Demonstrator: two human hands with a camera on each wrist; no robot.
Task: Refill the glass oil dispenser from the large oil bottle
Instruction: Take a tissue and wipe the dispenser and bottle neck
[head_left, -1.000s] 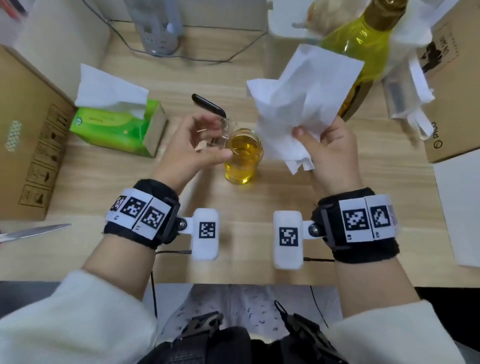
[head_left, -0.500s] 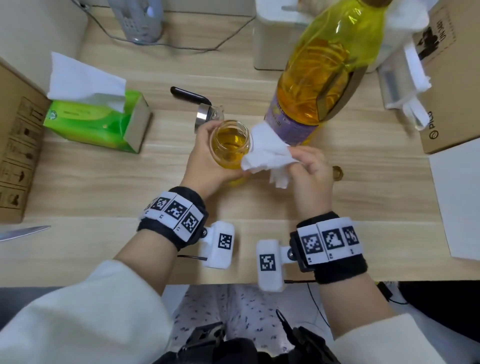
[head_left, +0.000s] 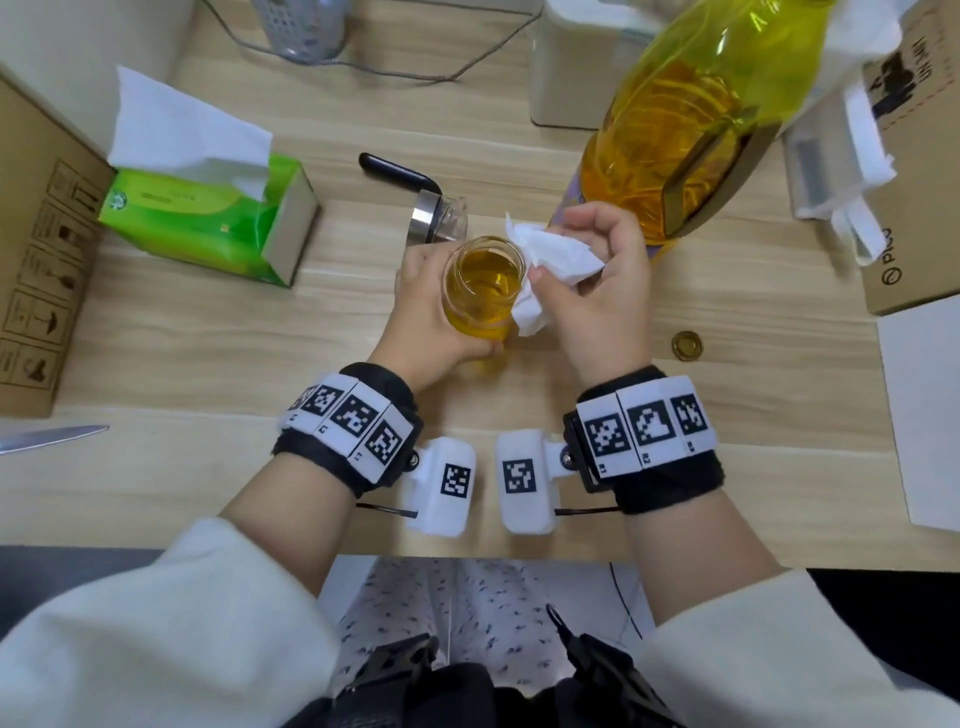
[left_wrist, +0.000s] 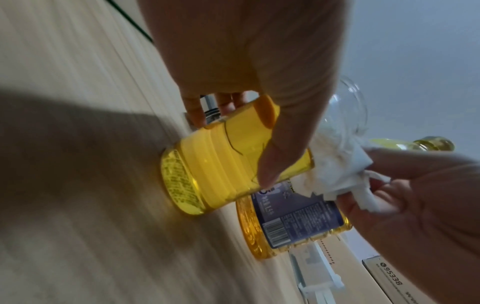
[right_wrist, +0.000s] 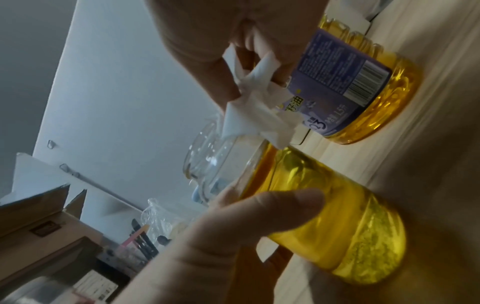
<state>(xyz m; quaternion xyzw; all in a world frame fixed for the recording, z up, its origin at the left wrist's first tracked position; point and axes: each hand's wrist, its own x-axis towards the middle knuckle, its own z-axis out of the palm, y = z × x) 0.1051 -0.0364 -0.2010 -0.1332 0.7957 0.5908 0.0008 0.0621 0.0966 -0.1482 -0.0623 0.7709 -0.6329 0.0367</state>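
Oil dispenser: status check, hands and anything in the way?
Left hand grips glass dispenser, open, holding oil. Right hand pinches tissue against its rim. Large oil bottle upright behind; spout lid off, on the table.

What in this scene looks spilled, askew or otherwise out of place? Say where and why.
No spill shows. The glass oil dispenser stands open, gripped by the left hand. Its spout lid lies on its side on the table behind it. The right hand presses a tissue against the rim. A small gold cap lies loose.
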